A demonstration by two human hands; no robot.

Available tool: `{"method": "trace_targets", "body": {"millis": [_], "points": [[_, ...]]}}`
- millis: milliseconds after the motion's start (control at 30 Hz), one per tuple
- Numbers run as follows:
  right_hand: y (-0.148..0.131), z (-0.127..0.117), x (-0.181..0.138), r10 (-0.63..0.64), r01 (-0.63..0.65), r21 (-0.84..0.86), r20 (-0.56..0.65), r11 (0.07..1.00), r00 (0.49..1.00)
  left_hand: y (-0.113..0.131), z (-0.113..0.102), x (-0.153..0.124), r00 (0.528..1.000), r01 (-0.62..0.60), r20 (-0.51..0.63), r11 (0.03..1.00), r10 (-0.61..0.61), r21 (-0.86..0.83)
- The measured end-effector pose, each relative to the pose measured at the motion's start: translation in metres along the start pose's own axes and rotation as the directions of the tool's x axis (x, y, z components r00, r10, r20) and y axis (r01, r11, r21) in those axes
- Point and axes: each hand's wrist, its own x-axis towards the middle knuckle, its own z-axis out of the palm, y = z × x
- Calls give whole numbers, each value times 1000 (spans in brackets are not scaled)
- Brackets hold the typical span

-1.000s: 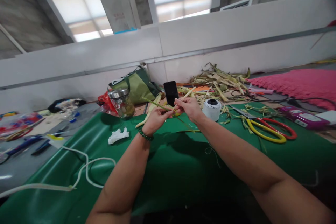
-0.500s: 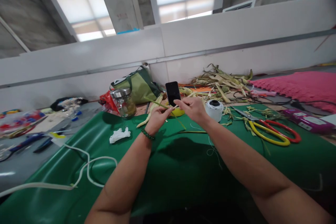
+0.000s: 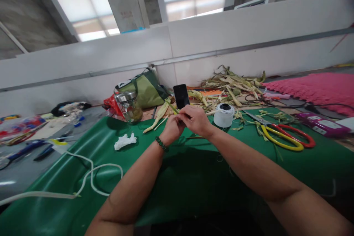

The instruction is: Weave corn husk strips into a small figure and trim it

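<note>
My left hand [image 3: 172,129] and my right hand [image 3: 197,120] meet above the green mat, their fingers closed together. A thin green plant strip [image 3: 173,108] sticks out from between them, up and to the left. To the right of my right hand a pale stalk end [image 3: 211,112] shows; whether the hand grips it is unclear. The fingertips and what lies between them are partly hidden. Just behind the hands a black phone [image 3: 181,96] stands upright. A pale husk piece [image 3: 157,118] lies left of them, and a white thread spool [image 3: 224,115] stands to the right.
Yellow-and-red-handled scissors [image 3: 282,137] lie on the green mat [image 3: 91,147] at right. A glass jar [image 3: 129,107], green bag [image 3: 148,88] and crumpled tissue [image 3: 125,141] are at left. White cord [image 3: 92,171] curls in front. Dried husks [image 3: 235,83] are heaped behind.
My hands have come together from slightly apart; the right moved left and down, the left moved right. Less of the green strip now shows, and a pale stalk end appears beside my right hand.
</note>
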Motion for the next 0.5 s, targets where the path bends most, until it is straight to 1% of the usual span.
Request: {"method": "trace_targets", "body": {"millis": [100,167,200,267,333,400,500], "points": [[4,-6,5,23,-23,-4,-58,1000,998,-2,-8,2,993,115,46,985,-110,-125],[8,-16,8,0,-6,-64,-97,998,995,-3,-15,4,979,203,69,954,-192,-221],[10,-21,10,-28,17,-115,-89,993,996,-3,-18,4,974,226,70,941,-215,-252],[15,-31,11,-85,81,-227,-8,970,996,-3,-22,4,973,231,67,937,-221,-263],[21,-36,12,-118,144,-299,103,943,988,-2,-24,3,980,198,62,954,-189,-226],[27,-36,13,-126,182,-313,190,932,974,-1,-27,2,985,163,79,974,-152,-157],[41,-34,14,-98,170,-307,237,936,967,2,-33,1,979,153,143,987,-145,-50]]}}
